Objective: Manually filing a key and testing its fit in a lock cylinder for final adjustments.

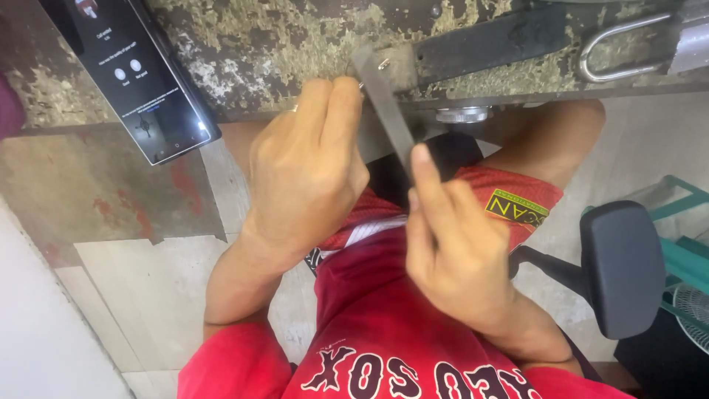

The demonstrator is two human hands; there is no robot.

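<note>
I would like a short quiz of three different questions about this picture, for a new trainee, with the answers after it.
1. True or false: both hands touch the flat metal file.
2. Which thing lies on the worn workbench on the left side? A) a phone with a lit screen B) a hammer C) a cup
3. Fill in: the right hand lays one ______ along the file.

Key
1. True: the left hand pinches near the far end, and the right hand holds the near end.
2. A, the phone.
3. Finger.
</note>
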